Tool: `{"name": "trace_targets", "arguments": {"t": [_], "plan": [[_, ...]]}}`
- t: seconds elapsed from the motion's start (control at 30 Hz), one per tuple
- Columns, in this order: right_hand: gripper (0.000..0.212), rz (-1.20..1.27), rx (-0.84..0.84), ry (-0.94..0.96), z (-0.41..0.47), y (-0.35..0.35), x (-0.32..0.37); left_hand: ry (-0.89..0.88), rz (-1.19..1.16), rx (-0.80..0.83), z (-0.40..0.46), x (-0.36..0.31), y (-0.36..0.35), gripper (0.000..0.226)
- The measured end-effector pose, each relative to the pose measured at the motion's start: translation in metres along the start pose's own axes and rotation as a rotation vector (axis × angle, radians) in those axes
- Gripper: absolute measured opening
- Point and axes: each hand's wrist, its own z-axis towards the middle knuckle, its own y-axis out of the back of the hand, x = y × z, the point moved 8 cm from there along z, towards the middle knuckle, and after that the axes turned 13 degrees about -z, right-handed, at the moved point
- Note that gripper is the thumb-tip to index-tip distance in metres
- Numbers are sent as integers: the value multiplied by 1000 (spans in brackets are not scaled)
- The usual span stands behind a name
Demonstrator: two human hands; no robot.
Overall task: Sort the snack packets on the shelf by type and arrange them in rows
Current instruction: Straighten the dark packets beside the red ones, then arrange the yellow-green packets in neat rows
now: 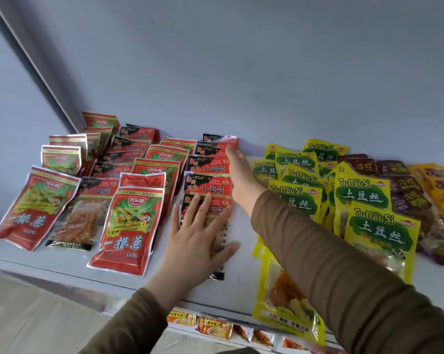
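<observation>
Squaring the black-and-red packet row (210,175): left hand (200,236) presses flat, fingers spread; right hand (238,172), fingers straight, nudges its far end. Next, probably align edges.

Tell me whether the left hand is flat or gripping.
Flat: the left hand lies with straight, spread fingers pressing the nearest red-and-black packet.

The left hand (199,232) presses flat on a row of red-and-black foil snack packets (210,172). The right hand (237,172) touches its far end on the white shelf (62,261).

Pale wall (267,60) behind; grey upright post (37,65) at left; tan floor (24,315) below.
</observation>
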Motion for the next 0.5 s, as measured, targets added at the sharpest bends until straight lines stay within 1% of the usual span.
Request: {"name": "trace_targets", "arguments": {"t": [0.17,0.27,0.33,0.43,0.5], "plan": [[68,-8,33,34,2,-10,1,-28,12,16,-1,10,3,77],[60,-19,33,56,-3,-6,8,-38,47,62,-1,16,7,78],[53,-72,16,104,-10,4,18,-59,65,73,-2,15,11,80],[40,-221,-58,246,-31,30,45,-79,4,-12,0,2,29,80],[39,-300,-129,328,-53,55,60,-93,-35,-64,3,-11,39,78]]}}
